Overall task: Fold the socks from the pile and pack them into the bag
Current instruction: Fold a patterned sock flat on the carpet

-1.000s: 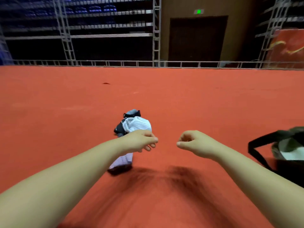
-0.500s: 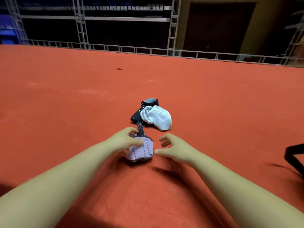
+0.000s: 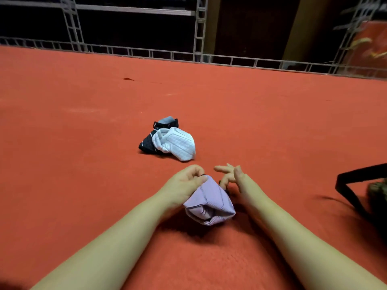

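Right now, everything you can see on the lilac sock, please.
The lilac sock is pale purple ribbed knit with thin dark seam lines, bunched or partly folded, its open end facing the camera. It is held above the red carpet, nearer than the sock pile. The left hand pinches its top edge; the right hand, fingers spread, is beside it, contact unclear.

Two hands (image 3: pixel 184 185) (image 3: pixel 232 176), three visible socks (image 3: pixel 209 199) (image 3: pixel 178 143) (image 3: pixel 165 121), one bag (image 3: pixel 356 185).

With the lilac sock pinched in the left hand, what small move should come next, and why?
Probably bring the right hand onto the lilac sock's free side to start the fold: the left hand pinches only its top edge, so it hangs bunched, while the right's fingers are spread beside it.
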Demonstrator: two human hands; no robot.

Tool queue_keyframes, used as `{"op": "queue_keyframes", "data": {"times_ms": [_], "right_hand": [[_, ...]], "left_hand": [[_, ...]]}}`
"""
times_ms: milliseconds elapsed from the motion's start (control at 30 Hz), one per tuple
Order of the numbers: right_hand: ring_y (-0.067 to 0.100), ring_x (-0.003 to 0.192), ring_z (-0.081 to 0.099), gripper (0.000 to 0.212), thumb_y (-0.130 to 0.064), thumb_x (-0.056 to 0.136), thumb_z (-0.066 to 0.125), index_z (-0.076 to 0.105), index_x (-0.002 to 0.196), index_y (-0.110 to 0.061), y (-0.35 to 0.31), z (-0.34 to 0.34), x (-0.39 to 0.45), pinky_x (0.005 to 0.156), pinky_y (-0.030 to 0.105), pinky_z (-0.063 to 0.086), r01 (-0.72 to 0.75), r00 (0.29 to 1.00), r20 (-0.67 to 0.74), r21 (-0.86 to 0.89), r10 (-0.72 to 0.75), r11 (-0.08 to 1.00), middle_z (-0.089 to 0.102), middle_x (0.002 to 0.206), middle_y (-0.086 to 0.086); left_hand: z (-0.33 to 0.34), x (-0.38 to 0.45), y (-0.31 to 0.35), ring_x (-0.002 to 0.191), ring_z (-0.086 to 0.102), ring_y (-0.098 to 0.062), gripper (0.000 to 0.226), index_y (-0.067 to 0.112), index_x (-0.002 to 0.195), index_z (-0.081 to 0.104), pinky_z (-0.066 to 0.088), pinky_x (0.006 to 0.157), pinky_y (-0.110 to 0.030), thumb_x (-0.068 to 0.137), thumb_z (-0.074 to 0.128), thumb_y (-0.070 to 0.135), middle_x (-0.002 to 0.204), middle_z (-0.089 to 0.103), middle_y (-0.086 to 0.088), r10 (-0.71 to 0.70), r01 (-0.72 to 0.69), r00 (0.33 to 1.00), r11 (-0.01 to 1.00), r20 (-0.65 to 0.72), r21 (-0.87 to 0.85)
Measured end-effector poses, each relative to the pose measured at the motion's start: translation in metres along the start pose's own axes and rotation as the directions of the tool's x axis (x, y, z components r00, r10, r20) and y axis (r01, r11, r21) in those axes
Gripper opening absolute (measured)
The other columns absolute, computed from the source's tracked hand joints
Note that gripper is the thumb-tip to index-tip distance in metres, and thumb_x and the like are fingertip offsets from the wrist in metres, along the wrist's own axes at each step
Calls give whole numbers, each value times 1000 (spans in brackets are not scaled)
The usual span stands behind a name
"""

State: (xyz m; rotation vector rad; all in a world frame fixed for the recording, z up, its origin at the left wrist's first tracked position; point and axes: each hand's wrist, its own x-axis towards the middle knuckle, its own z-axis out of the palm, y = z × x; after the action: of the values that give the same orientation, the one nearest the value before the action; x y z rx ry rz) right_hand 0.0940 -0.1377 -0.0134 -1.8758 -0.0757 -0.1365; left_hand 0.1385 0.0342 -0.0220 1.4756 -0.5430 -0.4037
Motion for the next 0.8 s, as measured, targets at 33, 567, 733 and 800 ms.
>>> {"op": "queue_keyframes", "data": {"times_ms": [33,567,733,800], "right_hand": [[26,130,44,75,-77,76,18,57,70,-13,8,2,-6,108,38,32,-14,1000,-5,47,14,999,68,107,0],[4,48,23,43,-54,57,63,35,47,-23,38,-31,-9,45,23,19,72,961,-275,170,-23,983,28,49,-12],[13,56,29,56,-55,48,79,37,60,-19,45,-36,-4,51,29,23,-2,960,-260,379,108,925,32,59,3],[16,60,36,65,-63,36,86,42,60,-21,48,-41,-2,55,30,29,-39,955,-246,449,166,893,39,64,7]], "left_hand": [[5,4,-3,53,36,-5,22,17,74,45,28,52,-23,93,53,10,59,45,7,-14,13,999,999,-34,-46],[20,22,-17,56,57,-7,46,22,67,67,47,54,-18,36,91,48,65,62,3,81,-53,995,933,64,-356],[14,21,-7,64,56,-20,32,14,54,62,44,66,-33,65,67,44,64,58,-8,-34,-47,989,848,-142,-528],[9,23,-3,67,55,-24,44,14,47,59,43,71,-35,75,53,47,60,57,-8,-113,-96,949,788,-296,-609]]}}
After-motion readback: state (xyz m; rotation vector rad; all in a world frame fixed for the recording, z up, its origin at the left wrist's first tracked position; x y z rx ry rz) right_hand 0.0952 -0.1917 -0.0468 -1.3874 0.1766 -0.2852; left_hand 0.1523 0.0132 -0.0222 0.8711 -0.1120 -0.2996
